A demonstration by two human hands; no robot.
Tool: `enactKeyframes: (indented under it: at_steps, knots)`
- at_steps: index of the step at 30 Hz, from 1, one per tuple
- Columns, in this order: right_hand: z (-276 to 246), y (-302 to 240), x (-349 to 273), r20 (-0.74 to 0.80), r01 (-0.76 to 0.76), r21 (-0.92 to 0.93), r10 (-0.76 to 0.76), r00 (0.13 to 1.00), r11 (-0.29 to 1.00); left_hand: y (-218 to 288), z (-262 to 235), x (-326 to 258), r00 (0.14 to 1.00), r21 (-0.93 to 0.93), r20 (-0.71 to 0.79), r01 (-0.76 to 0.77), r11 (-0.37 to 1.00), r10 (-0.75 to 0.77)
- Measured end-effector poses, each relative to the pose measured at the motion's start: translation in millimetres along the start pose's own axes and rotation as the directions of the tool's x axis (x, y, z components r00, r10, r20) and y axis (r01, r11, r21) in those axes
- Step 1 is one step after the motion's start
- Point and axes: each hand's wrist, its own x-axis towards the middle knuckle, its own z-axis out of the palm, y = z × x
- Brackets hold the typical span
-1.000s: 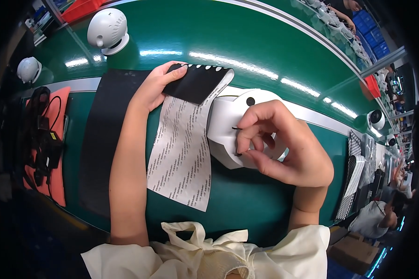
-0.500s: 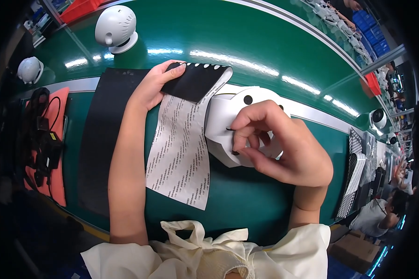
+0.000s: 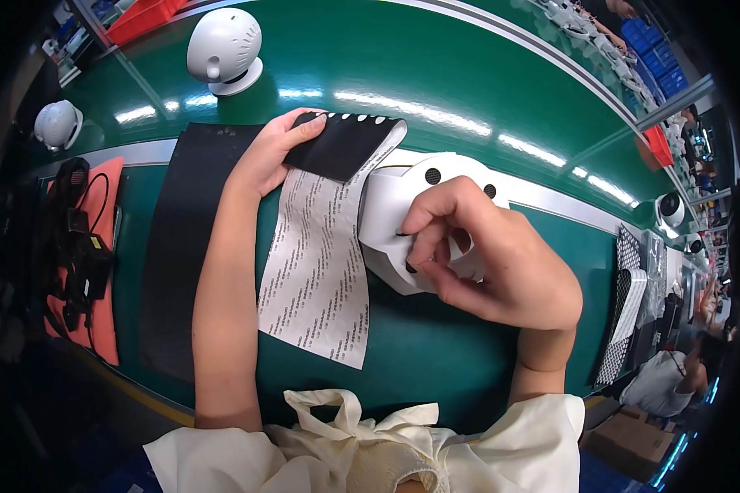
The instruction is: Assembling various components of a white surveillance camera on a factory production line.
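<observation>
left side: cables (image 3: 78,246) on an orange tray, spare white dome cameras (image 3: 224,48) up on the belt
left hand (image 3: 273,152): pinching the black sticker sheet (image 3: 341,146), its backing paper (image 3: 316,267) hanging down
white camera housing (image 3: 411,218): mid belt, touching the sheet
right hand (image 3: 485,259): fingertips closed on a small pad at the housing
step: looks like sticking pads on
next: probably needs a firm press, then another pad

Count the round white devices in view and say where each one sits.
5, maybe more out of sight: one under the right hand at centre, one on the green belt top left, one at far left, two small ones at the right edge.
</observation>
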Motion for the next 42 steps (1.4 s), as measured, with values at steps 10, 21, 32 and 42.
enactKeyframes:
  at_steps: [10,21,32,42]
  knots:
    - [27,-39,-17,-0.122,0.013,-0.653,-0.122,0.985,0.757,-2,-2,-1,1.000,-0.054,0.019,-0.023,0.998,0.024]
    - [29,-42,-29,0.002,0.050,-0.699,-0.069,0.998,0.713,-3,-2,-2,1.000,-0.030,-0.011,-0.028,0.999,0.028]
    - [-34,-2,-28,-0.010,-0.210,0.220,0.217,0.976,0.953,-1,-1,-1,1.000,0.008,-0.021,-0.013,1.000,0.013]
    - [-49,2,-29,0.232,-0.266,0.089,0.240,0.943,0.960,-1,0,1,0.999,0.017,-0.029,-0.017,1.000,0.017]
